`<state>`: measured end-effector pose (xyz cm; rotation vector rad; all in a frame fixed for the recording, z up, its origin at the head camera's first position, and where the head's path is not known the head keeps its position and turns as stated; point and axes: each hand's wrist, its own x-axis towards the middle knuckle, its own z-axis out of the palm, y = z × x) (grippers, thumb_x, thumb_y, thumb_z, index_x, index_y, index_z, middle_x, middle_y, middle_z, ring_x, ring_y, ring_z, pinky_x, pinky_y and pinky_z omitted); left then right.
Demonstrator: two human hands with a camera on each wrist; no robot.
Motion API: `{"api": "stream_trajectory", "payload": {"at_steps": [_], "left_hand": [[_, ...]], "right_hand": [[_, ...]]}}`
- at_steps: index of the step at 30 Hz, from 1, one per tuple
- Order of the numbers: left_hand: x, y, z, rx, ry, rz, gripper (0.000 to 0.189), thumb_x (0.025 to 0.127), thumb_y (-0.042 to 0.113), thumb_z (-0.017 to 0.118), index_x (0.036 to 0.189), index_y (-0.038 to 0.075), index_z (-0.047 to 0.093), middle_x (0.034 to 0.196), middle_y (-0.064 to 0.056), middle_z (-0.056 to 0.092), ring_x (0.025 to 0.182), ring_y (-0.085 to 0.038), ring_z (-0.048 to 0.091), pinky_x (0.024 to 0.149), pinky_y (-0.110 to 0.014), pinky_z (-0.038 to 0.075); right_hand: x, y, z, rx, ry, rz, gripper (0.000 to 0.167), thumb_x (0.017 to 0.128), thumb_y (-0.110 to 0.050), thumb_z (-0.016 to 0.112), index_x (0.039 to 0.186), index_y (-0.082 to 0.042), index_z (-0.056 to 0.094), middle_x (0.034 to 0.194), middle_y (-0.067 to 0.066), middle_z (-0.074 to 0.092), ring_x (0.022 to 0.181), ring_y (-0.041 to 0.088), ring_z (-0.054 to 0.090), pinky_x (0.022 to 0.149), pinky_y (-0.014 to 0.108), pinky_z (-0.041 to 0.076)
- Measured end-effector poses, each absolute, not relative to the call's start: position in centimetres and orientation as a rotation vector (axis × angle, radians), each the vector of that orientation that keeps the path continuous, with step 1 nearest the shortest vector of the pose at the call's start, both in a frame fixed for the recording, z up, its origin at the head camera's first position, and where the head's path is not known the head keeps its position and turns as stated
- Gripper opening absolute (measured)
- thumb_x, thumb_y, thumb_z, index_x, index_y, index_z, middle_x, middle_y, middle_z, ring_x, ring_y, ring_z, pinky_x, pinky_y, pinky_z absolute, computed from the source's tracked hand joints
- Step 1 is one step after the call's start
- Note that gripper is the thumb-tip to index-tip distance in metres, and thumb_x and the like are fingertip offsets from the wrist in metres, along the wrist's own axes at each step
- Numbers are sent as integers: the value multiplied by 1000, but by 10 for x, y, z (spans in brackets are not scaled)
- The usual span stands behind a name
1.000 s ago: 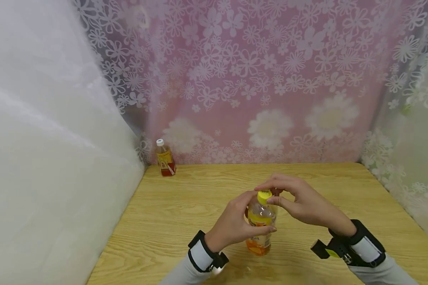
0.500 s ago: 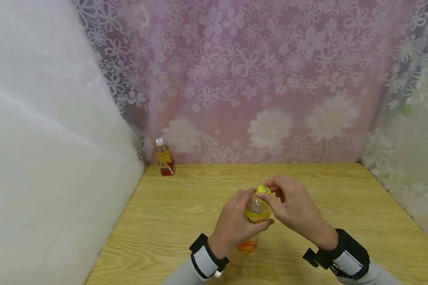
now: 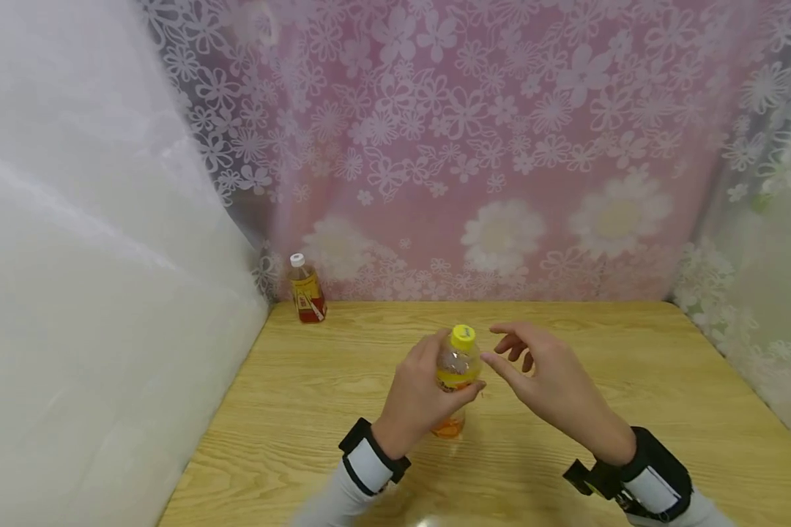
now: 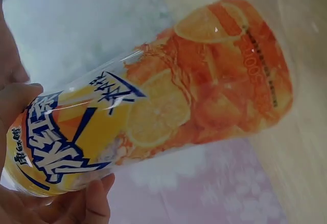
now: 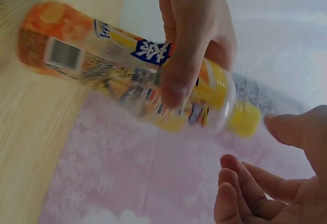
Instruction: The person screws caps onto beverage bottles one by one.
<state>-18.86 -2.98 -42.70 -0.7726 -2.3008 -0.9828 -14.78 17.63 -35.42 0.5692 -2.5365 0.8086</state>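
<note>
My left hand [image 3: 417, 395] grips a clear plastic drink bottle [image 4: 158, 101] round its upper body, thumb on one side and fingers on the other. The bottle has a yellow and orange label with citrus slices, and its yellow cap [image 3: 463, 337] sits on the neck. Just right of the cap, my right hand [image 3: 554, 380] is apart from it, thumb and fingers spread loosely with nothing between them. In the right wrist view the thumb tip is close to the cap [image 5: 245, 119]. The left palm hides part of the bottle in the head view.
A second bottle [image 3: 308, 294] with a white cap and dark red contents stands at the back left corner of the wooden table [image 3: 290, 454]. A pink floral curtain [image 3: 435, 146] hangs behind, and a white sheet [image 3: 105, 293] borders the left side.
The right hand has let go of the yellow cap and drawn away from it. The left hand has carried the bottle left and slightly farther from me.
</note>
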Motion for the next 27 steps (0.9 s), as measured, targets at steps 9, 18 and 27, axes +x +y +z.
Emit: {"api": "stream_trajectory", "payload": {"at_steps": [9,18,27], "left_hand": [[-291,-111,-417,-402,-2322,-1038,78,84,42,83,143,6,47,124,-14,61,106,-26,66,84,-42,60],[-371,-174,-445,-104,-2271,-1232,80,88,26,81,154,6,39,142,-18,52,129,-36,54,105,-55,48],[-386,-186,-457,-4,-2312,-1163,84,89,26,81,155,2,35,153,-19,45,140,-36,45,114,-53,39]], "right_hand": [[-147,223,-369,452,-2670,827,42,100,-18,67,139,-8,55,100,0,66,81,12,57,61,26,46],[-132,240,-392,410,-2748,843,50,99,-16,67,145,-6,48,98,-1,66,72,2,55,56,24,44],[-129,244,-400,381,-2791,845,52,98,-15,68,145,-7,47,97,-1,65,72,3,53,54,25,42]]}}
